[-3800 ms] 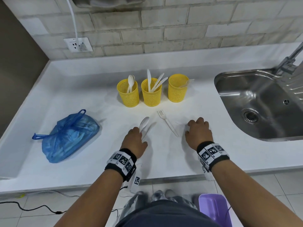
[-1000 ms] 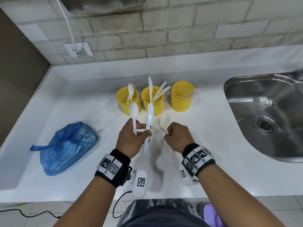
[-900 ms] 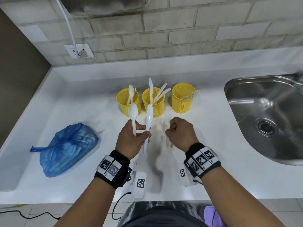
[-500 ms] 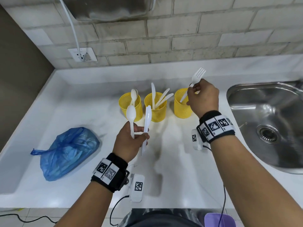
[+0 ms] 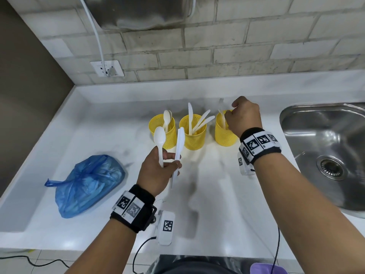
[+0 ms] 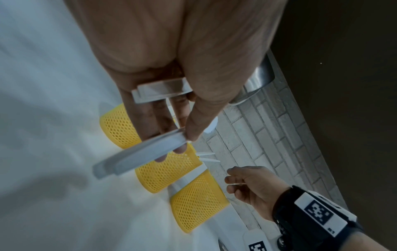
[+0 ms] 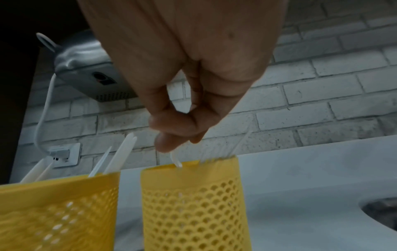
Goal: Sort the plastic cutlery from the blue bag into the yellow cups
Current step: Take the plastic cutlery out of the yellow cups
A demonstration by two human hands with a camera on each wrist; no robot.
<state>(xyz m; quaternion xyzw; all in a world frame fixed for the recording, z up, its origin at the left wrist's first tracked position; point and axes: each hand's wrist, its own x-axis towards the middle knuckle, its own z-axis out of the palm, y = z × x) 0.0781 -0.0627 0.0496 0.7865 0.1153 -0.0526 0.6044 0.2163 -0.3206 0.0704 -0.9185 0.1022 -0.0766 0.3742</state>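
So the left hand [image 5: 158,171] is up over the white countertop [image 5: 213,210], gripping a white plastic spoon [image 5: 160,143] and a white plastic knife [image 5: 179,149] together, both pointing up toward 12 o'clock, just in front of the cups. The right hand [image 5: 244,119] is over the right-hand yellow mesh plastic cup [image 5: 224,133], with thumb and fingertips pinched on the handle of a white plastic fork [image 5: 222,113] that's standing partway down in that cup, tines blurred at the top. The wrist view shows the same pinch right above the rim [image 7: 189,165]. The middle yellow mesh cup [image 5: 194,136] has a few white knives sticking out, leaning toward 1 to 2 o'clock, and the left yellow mesh cup [image 5: 167,133] has white spoons in it. The crumpled blue plastic bag [image 5: 87,182] sits on the counter way off at about 9 o'clock from the left hand, well apart from the cups. A stainless steel sink [image 5: 325,151] is over at 3 o'clock.
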